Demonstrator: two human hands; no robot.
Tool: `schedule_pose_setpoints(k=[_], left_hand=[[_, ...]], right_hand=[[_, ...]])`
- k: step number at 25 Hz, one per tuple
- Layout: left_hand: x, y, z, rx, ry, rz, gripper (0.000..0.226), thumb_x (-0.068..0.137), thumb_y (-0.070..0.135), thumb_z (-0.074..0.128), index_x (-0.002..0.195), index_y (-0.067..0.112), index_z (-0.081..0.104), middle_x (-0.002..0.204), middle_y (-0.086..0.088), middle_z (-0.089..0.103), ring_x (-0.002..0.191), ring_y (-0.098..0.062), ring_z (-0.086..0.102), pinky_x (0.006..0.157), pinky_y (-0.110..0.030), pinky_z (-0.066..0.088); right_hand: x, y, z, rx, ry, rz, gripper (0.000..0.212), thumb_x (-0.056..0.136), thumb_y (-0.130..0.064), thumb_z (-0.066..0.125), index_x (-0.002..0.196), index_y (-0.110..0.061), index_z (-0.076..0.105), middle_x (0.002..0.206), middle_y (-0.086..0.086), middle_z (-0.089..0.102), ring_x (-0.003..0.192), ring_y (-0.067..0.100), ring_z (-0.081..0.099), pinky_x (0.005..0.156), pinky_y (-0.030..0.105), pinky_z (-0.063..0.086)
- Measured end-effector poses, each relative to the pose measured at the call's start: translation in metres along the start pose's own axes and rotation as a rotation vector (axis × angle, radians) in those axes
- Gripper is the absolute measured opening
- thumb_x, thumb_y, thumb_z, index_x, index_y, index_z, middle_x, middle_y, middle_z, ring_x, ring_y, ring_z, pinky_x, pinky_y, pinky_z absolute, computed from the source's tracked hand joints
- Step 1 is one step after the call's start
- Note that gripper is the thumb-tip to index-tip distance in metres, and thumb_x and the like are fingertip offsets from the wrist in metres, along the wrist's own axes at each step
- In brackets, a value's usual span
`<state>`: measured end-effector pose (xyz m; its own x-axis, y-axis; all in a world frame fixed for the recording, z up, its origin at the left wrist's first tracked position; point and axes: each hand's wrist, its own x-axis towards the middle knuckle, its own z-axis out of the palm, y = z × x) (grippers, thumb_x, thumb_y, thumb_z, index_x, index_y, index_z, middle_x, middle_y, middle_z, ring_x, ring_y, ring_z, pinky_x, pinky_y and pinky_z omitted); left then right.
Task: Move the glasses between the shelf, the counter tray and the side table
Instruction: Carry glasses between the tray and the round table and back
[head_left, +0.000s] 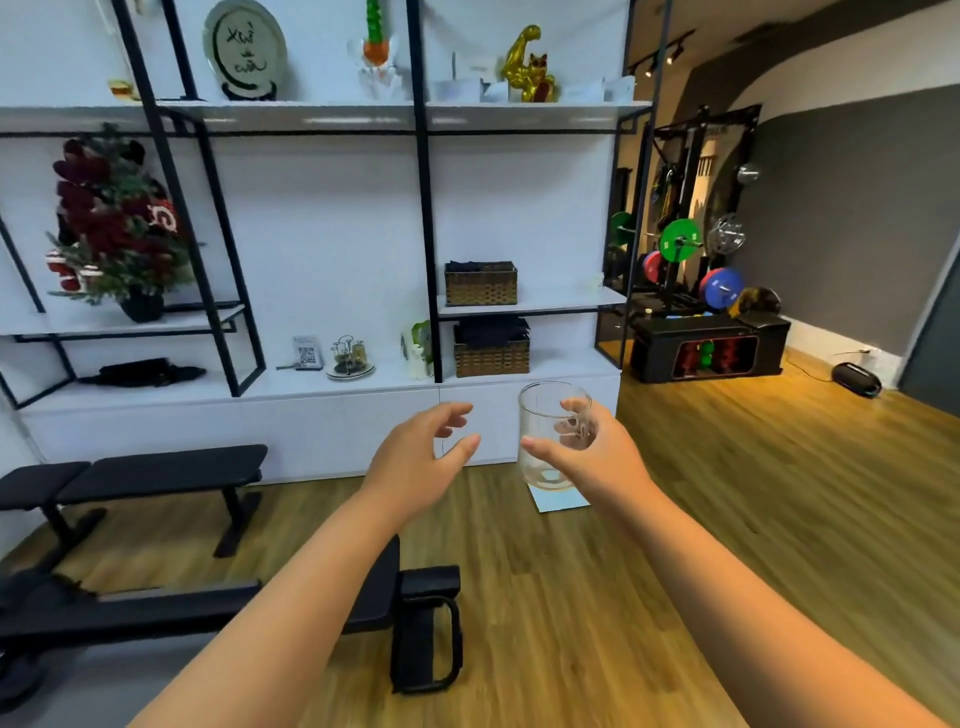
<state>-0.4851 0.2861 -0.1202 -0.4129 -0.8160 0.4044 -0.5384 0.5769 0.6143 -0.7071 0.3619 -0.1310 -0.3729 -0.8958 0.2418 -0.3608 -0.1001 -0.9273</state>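
A clear drinking glass (545, 441) stands upright in the air in front of me, gripped from its right side by my right hand (597, 454). Just left of it my left hand (423, 457) is held out, fingers spread and curled, holding nothing. Ahead is a white wall shelf (530, 301) with black metal posts. On its lowest board rests a round tray (350, 370) carrying a small stand with several little glasses (349, 353).
Two woven baskets (480, 285) sit on the shelf's right bay. A black weight bench (156, 475) stands left on the wood floor, a second bench (405, 613) lies under my arms. Gym weights (680, 241) and a black box fill the right background.
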Motion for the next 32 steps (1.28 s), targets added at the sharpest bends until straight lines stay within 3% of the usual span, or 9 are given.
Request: schedule_pose_setpoints(k=[5, 10, 14, 19, 28, 32], left_hand=[[0.070, -0.023, 0.031, 0.054, -0.002, 0.004, 0.050, 0.098, 0.046, 0.065, 0.145, 0.032, 0.054, 0.137, 0.016, 0.061, 0.119, -0.003, 0.058, 0.097, -0.025, 0.047], [0.151, -0.036, 0.072, 0.065, 0.013, -0.032, 0.056, 0.093, 0.045, 0.072, 0.145, 0.034, 0.053, 0.135, 0.017, 0.061, 0.119, -0.003, 0.058, 0.097, -0.026, 0.048], [0.222, -0.040, 0.113, 0.048, 0.034, -0.071, 0.060, 0.091, 0.045, 0.075, 0.146, 0.036, 0.051, 0.135, 0.018, 0.061, 0.119, -0.002, 0.058, 0.099, -0.027, 0.049], [0.291, -0.053, 0.152, 0.034, 0.058, -0.125, 0.071, 0.090, 0.045, 0.076, 0.152, 0.037, 0.043, 0.134, 0.017, 0.060, 0.120, -0.004, 0.058, 0.102, -0.034, 0.053], [0.423, -0.118, 0.197, -0.009, 0.064, -0.147, 0.070, 0.092, 0.047, 0.073, 0.153, 0.039, 0.041, 0.135, 0.015, 0.061, 0.122, -0.006, 0.059, 0.102, -0.035, 0.052], [0.502, -0.162, 0.215, -0.061, 0.024, -0.156, 0.066, 0.094, 0.046, 0.072, 0.153, 0.038, 0.042, 0.136, 0.015, 0.061, 0.123, -0.006, 0.059, 0.102, -0.034, 0.052]], right_hand=[[0.075, 0.024, -0.012, 0.005, 0.019, 0.009, 0.083, 0.072, -0.050, 0.091, 0.141, -0.026, 0.051, 0.130, 0.000, 0.061, 0.119, 0.019, 0.060, 0.093, 0.035, 0.053], [0.164, 0.055, -0.026, 0.020, -0.035, 0.006, 0.080, 0.070, -0.052, 0.092, 0.136, -0.032, 0.052, 0.124, -0.007, 0.062, 0.118, 0.016, 0.061, 0.093, 0.034, 0.055], [0.249, 0.076, -0.048, 0.035, -0.083, -0.001, 0.080, 0.071, -0.051, 0.092, 0.136, -0.033, 0.050, 0.126, -0.007, 0.060, 0.117, 0.012, 0.059, 0.084, 0.023, 0.049], [0.338, 0.104, -0.059, 0.030, -0.110, -0.015, 0.078, 0.070, -0.051, 0.092, 0.133, -0.032, 0.051, 0.126, -0.006, 0.061, 0.116, 0.009, 0.059, 0.089, 0.026, 0.047], [0.479, 0.152, -0.019, 0.008, -0.109, -0.036, 0.080, 0.071, -0.053, 0.091, 0.135, -0.039, 0.046, 0.128, -0.015, 0.053, 0.119, 0.011, 0.057, 0.084, 0.023, 0.048], [0.559, 0.159, 0.006, -0.035, -0.076, -0.049, 0.074, 0.072, -0.050, 0.092, 0.130, -0.040, 0.047, 0.117, -0.023, 0.055, 0.112, 0.007, 0.058, 0.080, 0.018, 0.047]])
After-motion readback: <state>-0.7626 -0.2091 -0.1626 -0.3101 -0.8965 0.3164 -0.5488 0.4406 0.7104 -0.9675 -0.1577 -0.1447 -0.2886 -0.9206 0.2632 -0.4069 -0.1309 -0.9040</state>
